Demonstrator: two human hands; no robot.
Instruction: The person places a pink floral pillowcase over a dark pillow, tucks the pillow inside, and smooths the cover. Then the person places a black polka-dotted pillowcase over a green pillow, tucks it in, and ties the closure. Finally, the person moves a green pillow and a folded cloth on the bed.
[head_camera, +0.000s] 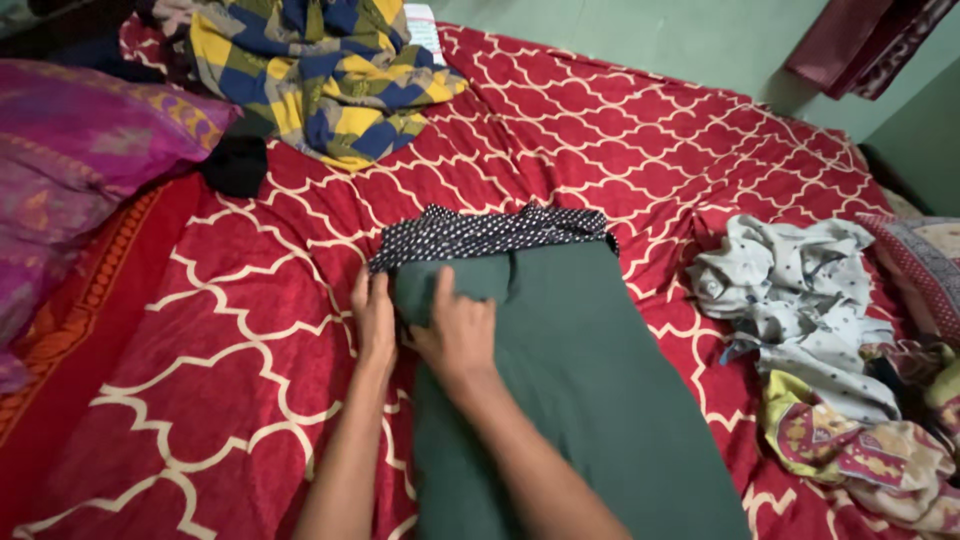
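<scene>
Green cloth, plain and smooth, lies in front of me on the bed: a green garment spread lengthwise across the red patterned bedsheet, its far end resting on a dark dotted cloth that peeks out at twelve o'clock. My left hand sits at the garment's edge at about ten o'clock from its middle, fingers curled loosely along the fabric's side; whether they actually pinch the edge I cannot tell. My right hand lies just beside it, flat and spread, palm pressing the near corner of a folded-over flap, gripping nothing. The two hands are almost touching. At eleven o'clock, well apart, a yellow and blue checked cloth is heaped near a purple pillow at nine o'clock; at three o'clock a pale spotted garment lies crumpled above a floral cloth. As I judge it, the risk lies in the soft bed underneath: pressing with one palm could drag the dotted layer along and skew both pieces, and a loose hold at the edge could let the flap slide back and leave a crooked crease.
</scene>
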